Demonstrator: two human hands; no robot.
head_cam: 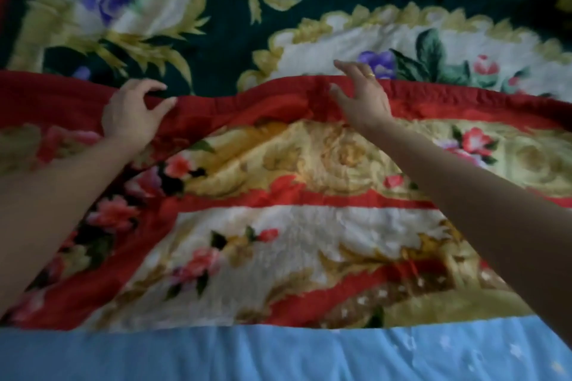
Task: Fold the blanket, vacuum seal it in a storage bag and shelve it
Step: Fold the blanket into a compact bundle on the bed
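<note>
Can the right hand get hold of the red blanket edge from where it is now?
Probably yes: the right hand, fingers open, sits right at the red blanket edge with nothing between them.

- I saw two bare forearms entering from the bottom corners; no sleeve reached into view on either.
- The left hand [131,116] wore nothing: no ring, no watch, no band at the wrist.
- The right hand [363,93] carried one gold ring [370,74] on a finger.
- Nails looked short and unpainted on both hands, though the picture was soft there.
</note>
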